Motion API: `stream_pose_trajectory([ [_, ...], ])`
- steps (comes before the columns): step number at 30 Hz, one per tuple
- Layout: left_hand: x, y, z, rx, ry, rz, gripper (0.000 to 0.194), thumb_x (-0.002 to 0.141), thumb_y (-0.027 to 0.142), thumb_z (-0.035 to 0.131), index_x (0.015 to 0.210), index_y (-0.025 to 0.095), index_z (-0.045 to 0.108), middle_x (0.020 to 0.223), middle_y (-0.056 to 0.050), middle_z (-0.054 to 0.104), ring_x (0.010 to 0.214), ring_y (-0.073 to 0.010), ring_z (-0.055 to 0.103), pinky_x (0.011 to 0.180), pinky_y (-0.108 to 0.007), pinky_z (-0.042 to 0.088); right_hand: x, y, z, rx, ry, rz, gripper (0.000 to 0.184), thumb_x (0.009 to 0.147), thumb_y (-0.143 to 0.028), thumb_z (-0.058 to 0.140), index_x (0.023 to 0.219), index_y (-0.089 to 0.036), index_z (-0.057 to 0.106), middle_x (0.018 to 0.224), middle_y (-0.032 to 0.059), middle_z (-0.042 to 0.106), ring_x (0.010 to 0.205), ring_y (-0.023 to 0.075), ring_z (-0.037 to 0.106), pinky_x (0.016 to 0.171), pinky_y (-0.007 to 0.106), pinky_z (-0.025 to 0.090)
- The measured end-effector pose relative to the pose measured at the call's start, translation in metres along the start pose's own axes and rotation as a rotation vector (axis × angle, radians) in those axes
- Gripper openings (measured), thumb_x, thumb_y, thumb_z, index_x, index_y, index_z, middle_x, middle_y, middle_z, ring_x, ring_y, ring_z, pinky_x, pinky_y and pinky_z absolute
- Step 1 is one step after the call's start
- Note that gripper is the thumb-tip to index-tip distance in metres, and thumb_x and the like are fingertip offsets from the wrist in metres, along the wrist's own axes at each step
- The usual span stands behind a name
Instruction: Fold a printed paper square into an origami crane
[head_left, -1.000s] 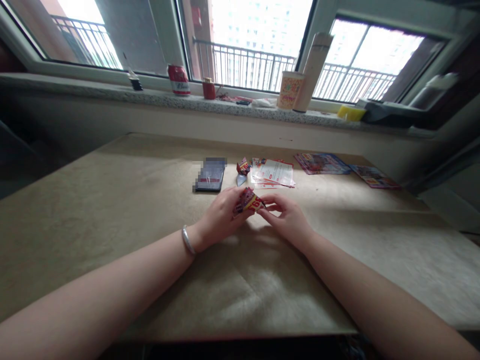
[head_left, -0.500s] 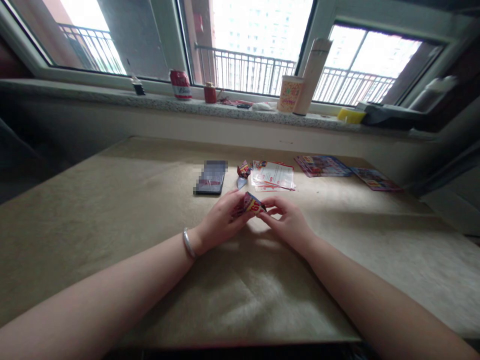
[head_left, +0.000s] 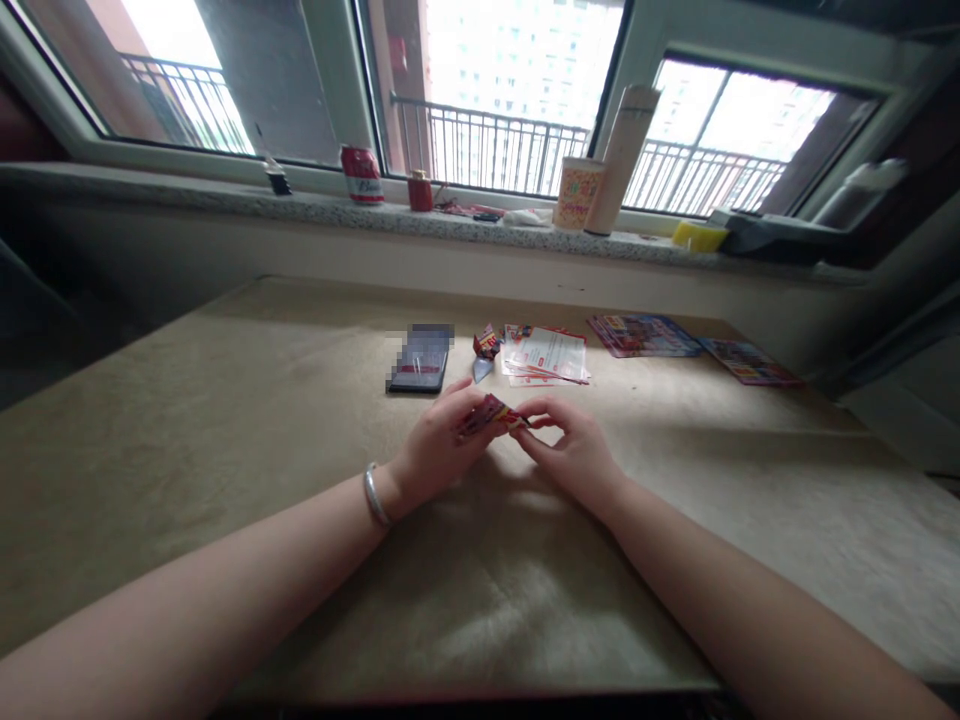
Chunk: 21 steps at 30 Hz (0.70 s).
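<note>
Between my hands, above the table, is a small folded piece of printed paper (head_left: 493,410) in red, yellow and purple. My left hand (head_left: 448,432), with a silver bangle on its wrist, is closed around its left part. At the right end my right hand (head_left: 566,440) pinches the paper between thumb and fingertips. The fingers cover part of the paper, so its full shape is hidden. Just beyond, a similar folded paper piece (head_left: 487,343) with a grey-blue tip lies on the table, beside a stack of red-edged printed sheets (head_left: 551,352).
A phone (head_left: 421,360) lies left of the folded piece. Two piles of colourful printed sheets (head_left: 645,335) lie at the back right of the table (head_left: 225,420). On the windowsill stand a red can (head_left: 362,176), a red jar (head_left: 420,191), a paper cup (head_left: 578,194) and a tall bottle (head_left: 624,160).
The paper in my hands has tilted flatter, and less of its yellow-lettered face shows. Both hands stay in nearly the same place. The view has shifted slightly.
</note>
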<state>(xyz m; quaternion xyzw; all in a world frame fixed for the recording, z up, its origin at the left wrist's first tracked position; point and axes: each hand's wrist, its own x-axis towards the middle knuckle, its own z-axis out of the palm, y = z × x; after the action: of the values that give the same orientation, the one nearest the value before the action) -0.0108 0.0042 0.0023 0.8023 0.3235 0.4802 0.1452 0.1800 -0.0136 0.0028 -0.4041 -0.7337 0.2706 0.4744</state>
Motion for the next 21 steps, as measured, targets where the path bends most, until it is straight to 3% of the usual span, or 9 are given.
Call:
stream_pose_trajectory([
  [7,0.0011,0.0000,0.0020,-0.065,0.006,-0.015,0.017,0.089,0.034,0.061,0.086,0.018,0.064,0.084,-0.002,0.072,0.074,-0.0129,0.064,0.101,-0.041,0.048,0.0002,0.0002,0.0001,-0.040,0.010,-0.022,0.012,0.082,-0.032,0.066,0.091,-0.024,0.067,0.092,0.0014,0.072,0.088,0.0163,0.066,0.077,0.032,0.054],
  [11,-0.0004,-0.0009,0.0027,-0.101,0.013,-0.066,0.015,0.088,0.033,0.063,0.086,0.018,0.065,0.085,-0.004,0.071,0.076,-0.0133,0.064,0.085,-0.033,0.053,0.0005,0.0008,-0.0008,-0.117,0.029,-0.068,0.011,0.083,-0.032,0.066,0.091,-0.024,0.068,0.089,0.0013,0.072,0.084,0.0157,0.065,0.075,0.031,0.053],
  [15,-0.0021,-0.0012,0.0039,-0.137,0.012,-0.133,0.016,0.086,0.033,0.064,0.086,0.017,0.065,0.082,-0.005,0.069,0.073,-0.0131,0.061,0.066,-0.025,0.051,0.0017,0.0025,-0.0003,-0.161,0.043,-0.098,0.009,0.083,-0.029,0.065,0.090,-0.024,0.068,0.087,0.0020,0.071,0.082,0.0159,0.064,0.073,0.031,0.053],
  [21,-0.0024,-0.0011,0.0053,-0.186,0.006,-0.144,0.013,0.087,0.030,0.064,0.088,0.017,0.065,0.085,-0.006,0.069,0.075,-0.0139,0.061,0.066,-0.026,0.050,0.0028,0.0011,0.0002,-0.194,0.057,-0.153,0.004,0.082,-0.026,0.066,0.086,-0.023,0.066,0.084,0.0021,0.070,0.080,0.0163,0.063,0.072,0.031,0.053],
])
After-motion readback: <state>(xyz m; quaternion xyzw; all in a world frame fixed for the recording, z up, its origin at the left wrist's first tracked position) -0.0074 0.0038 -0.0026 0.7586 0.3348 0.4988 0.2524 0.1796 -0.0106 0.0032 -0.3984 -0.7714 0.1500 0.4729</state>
